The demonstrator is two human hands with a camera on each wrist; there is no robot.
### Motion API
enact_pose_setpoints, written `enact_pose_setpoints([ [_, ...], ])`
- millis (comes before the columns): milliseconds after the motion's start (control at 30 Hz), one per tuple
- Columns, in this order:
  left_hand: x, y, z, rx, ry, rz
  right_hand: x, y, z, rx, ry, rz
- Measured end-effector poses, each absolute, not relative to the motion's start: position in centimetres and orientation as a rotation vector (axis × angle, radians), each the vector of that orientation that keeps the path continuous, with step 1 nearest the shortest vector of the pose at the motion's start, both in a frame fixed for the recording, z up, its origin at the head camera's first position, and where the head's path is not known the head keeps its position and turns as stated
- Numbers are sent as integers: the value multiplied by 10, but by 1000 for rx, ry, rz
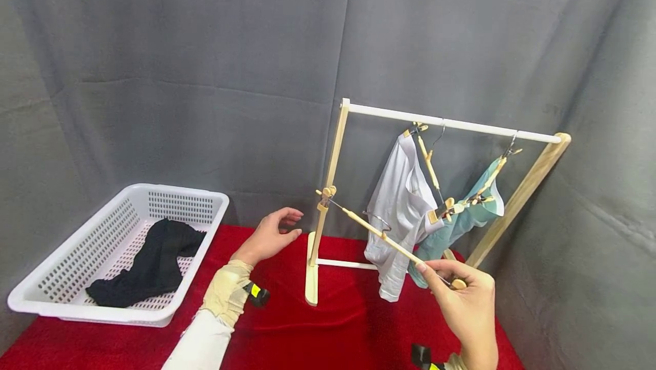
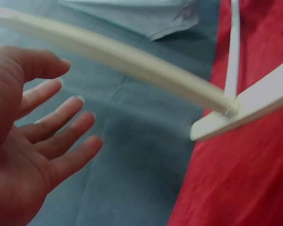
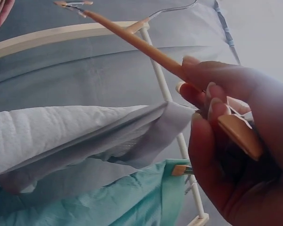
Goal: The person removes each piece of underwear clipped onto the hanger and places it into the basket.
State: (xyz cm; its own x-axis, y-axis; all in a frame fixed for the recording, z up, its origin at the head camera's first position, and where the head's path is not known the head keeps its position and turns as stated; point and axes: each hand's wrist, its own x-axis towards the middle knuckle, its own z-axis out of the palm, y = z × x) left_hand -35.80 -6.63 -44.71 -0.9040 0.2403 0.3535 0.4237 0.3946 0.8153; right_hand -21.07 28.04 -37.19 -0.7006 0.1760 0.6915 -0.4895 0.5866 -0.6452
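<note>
My right hand [image 1: 463, 296] grips one end of a wooden clip hanger [image 1: 381, 235], which slants up to the left in front of the rack. The hanger's far clip [image 1: 325, 196] overlaps the rack's left post in the head view, and its metal hook points up with no garment on it. My left hand [image 1: 271, 236] holds nothing, its fingers loosely bent, between the white basket and the rack [image 1: 335, 153]. In the left wrist view the fingers [image 2: 61, 157] are spread beside the wooden post. Grey underpants [image 1: 397, 205] and teal underpants [image 1: 456, 233] hang from the rack on clip hangers.
At the left stands a white perforated basket [image 1: 118, 314] with a black garment [image 1: 154, 264] in it. Red cloth [image 1: 318, 341] covers the table. A grey curtain [image 1: 205, 74] hangs behind and along the right side, close to the rack's right leg [image 1: 523, 205].
</note>
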Motion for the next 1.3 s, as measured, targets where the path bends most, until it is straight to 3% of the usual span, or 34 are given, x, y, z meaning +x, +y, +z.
enact_pose_setpoints([
  [500, -366, -7, -460, -476, -2269, -1682, -195, 280, -361, 34, -2070, 1049],
  [1300, -382, 9, -473, -410, -2083, -1693, -205, 247, -363, -41, -1925, 1081],
])
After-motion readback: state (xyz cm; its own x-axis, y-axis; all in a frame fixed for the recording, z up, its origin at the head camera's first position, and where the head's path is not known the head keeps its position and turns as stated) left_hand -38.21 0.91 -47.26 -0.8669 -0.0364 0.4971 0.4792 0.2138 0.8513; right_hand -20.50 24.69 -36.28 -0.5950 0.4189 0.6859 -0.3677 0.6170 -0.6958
